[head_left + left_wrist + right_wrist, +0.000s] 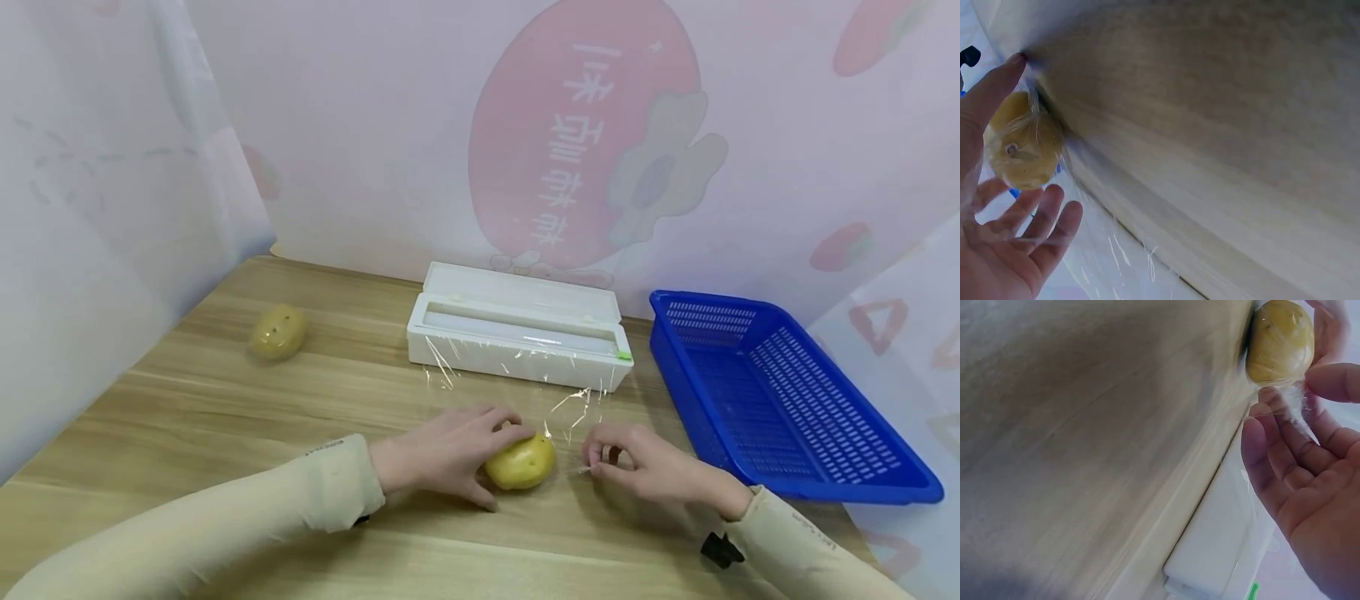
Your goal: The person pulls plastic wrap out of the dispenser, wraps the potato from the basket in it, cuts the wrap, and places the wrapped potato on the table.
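Note:
A yellow potato (521, 461) sits on the table in front of me, with clear cling film (1035, 127) creased over it. My left hand (456, 454) is at its left side, fingertips touching the top and thumb spread low beside it. In the left wrist view the potato shows between the spread thumb and the relaxed fingers. To the right of the potato, my right hand (645, 467) pinches a gathered end of the film between thumb and fingers. The film (1297, 415) stretches from the potato to these fingers in the right wrist view.
Behind the hands stands a white cling film box (517, 354) with its lid up, film reaching forward from it. A blue plastic basket (686, 408) is at the right. Another potato (279, 332), shiny with film, lies at the back left. Printed cloth (360, 150) hangs behind the table.

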The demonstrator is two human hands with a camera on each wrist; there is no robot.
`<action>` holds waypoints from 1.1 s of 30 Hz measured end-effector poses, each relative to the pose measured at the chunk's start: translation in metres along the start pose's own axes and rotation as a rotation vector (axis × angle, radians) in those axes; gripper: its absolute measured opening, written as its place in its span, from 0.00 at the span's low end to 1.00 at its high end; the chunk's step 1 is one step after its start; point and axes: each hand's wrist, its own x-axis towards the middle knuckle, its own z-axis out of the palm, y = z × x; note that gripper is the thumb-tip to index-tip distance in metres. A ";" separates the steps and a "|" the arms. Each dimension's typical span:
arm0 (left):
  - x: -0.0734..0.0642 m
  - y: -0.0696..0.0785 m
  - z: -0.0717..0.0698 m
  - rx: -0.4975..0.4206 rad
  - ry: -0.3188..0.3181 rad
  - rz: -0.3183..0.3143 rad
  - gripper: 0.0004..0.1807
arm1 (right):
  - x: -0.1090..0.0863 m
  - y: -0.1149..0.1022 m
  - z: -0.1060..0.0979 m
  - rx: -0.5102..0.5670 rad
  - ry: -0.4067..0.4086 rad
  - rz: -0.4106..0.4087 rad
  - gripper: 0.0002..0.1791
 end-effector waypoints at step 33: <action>0.014 -0.006 0.009 0.201 0.211 0.160 0.31 | 0.008 -0.001 -0.007 0.106 0.108 0.260 0.09</action>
